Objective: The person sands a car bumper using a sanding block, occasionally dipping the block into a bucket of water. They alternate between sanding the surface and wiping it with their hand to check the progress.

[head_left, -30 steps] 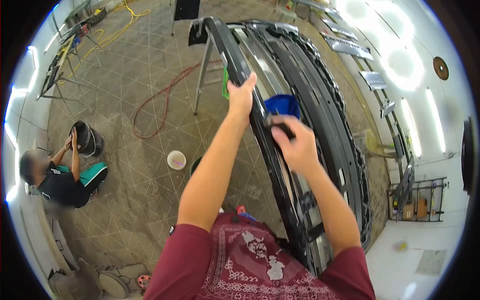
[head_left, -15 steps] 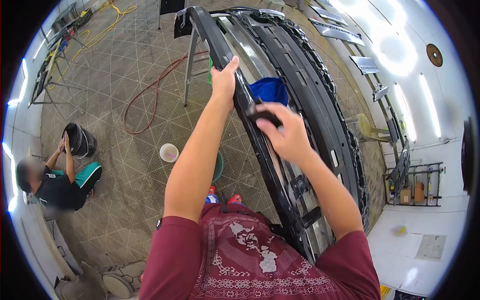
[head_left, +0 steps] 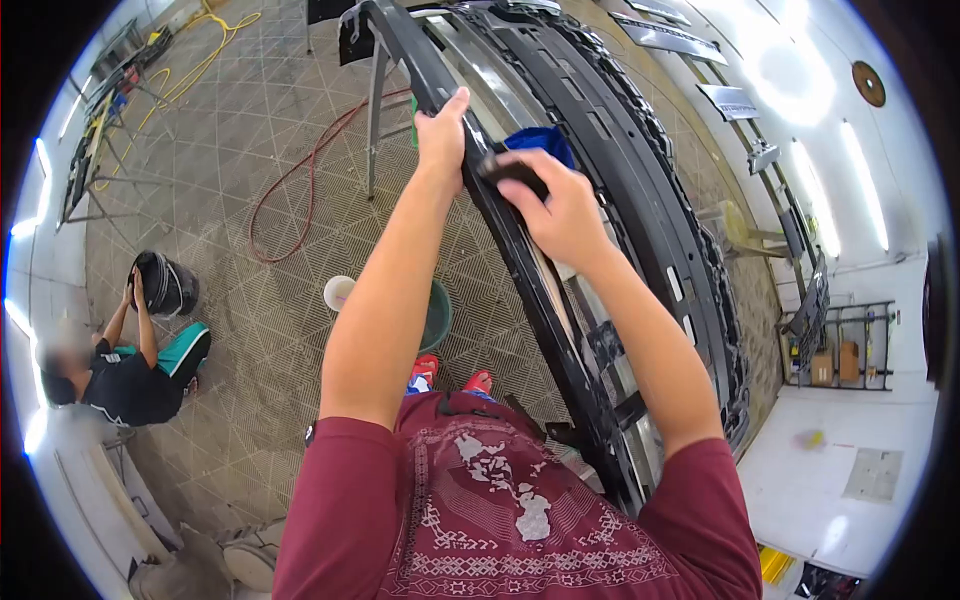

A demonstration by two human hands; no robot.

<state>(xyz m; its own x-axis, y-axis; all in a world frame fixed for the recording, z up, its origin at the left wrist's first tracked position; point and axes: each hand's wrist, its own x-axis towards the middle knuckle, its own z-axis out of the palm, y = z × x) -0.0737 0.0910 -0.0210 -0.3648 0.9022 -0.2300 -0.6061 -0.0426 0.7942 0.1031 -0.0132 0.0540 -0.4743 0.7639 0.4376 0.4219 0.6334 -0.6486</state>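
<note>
A long, glossy black bumper part (head_left: 505,215) slants across the middle, with more bumper parts beside it. My left hand (head_left: 443,140) is closed around its left edge, thumb on top. Just below and to the right, my right hand (head_left: 560,205) is closed on a dark pad (head_left: 527,176), which is against the black surface. The pad's exact kind is blurred. Directly behind the right hand lies a blue cloth (head_left: 545,143), partly covered by it.
Black bumper parts (head_left: 625,170) lie side by side on the right, on a metal stand (head_left: 376,130). A white cup (head_left: 338,292) and a green bucket (head_left: 436,318) stand on the floor. A red hose (head_left: 311,175) curls nearby. At left, a person (head_left: 125,375) crouches, hands at a black bucket (head_left: 166,284).
My right hand and the pad have shifted up and left along the bumper part, nearer my left hand. The whole view has shifted slightly; my left hand keeps its hold.
</note>
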